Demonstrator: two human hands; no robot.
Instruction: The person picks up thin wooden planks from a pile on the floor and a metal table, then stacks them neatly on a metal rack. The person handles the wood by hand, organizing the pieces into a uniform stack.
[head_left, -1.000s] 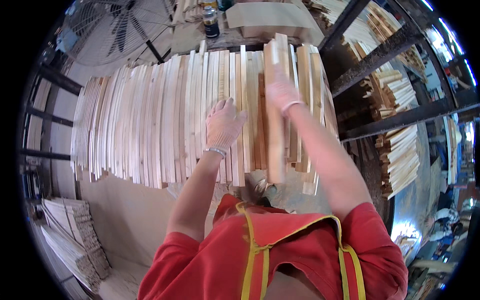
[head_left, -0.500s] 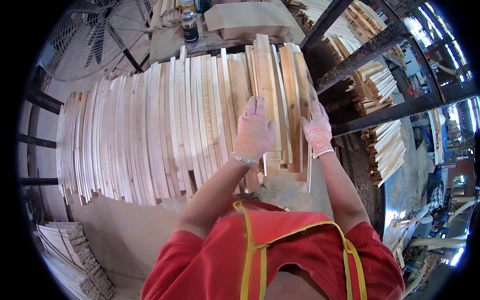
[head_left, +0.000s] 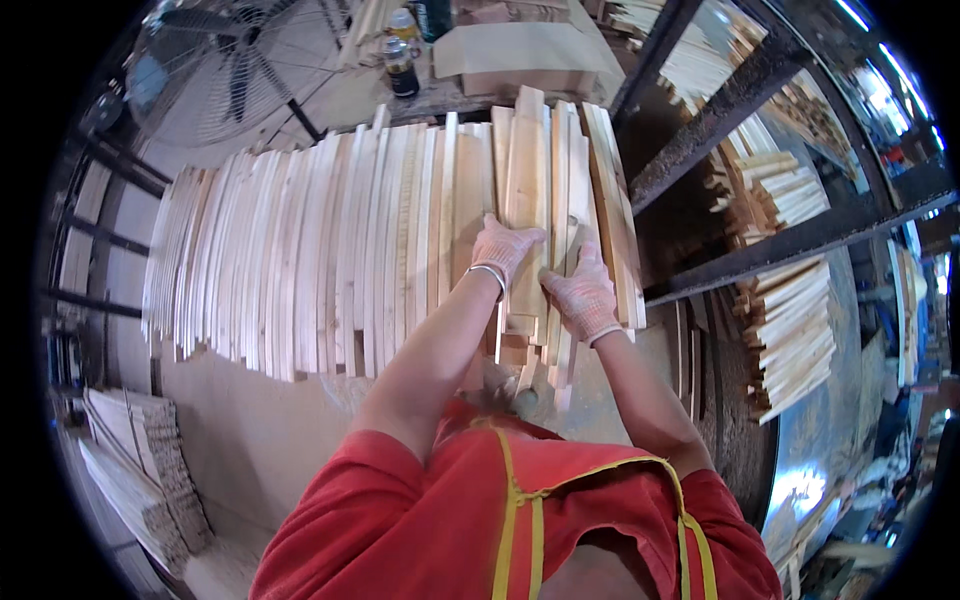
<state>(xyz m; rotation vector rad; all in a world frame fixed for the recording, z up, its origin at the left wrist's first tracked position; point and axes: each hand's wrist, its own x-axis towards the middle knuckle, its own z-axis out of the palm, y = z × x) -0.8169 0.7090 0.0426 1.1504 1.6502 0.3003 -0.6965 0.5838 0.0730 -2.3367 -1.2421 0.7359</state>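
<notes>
A long row of pale wooden strips (head_left: 290, 250) lies side by side in front of me. My left hand (head_left: 503, 252), in a pinkish knit glove, grips a wider wooden board (head_left: 525, 170) near the row's right end, thumb across its top and fingers over its left edge. Just to the right, my gloved right hand (head_left: 583, 292) closes on narrower wooden strips (head_left: 577, 185), its thumb toward the left hand. Undersides of both grips are hidden. Beyond a narrow gap, more strips (head_left: 612, 190) form the right edge of the row.
A dark metal frame (head_left: 740, 255) stands at the right, with stacked wood (head_left: 790, 330) beyond it. At the back are a cardboard box (head_left: 515, 60), a dark can (head_left: 401, 70) and a large fan (head_left: 240, 70). Bundled strips (head_left: 150, 470) lie at lower left.
My right hand has moved left from the row's right edge onto strips nearer my left hand. A gap has opened beside the rightmost strips, and some near ends have shifted toward me.
</notes>
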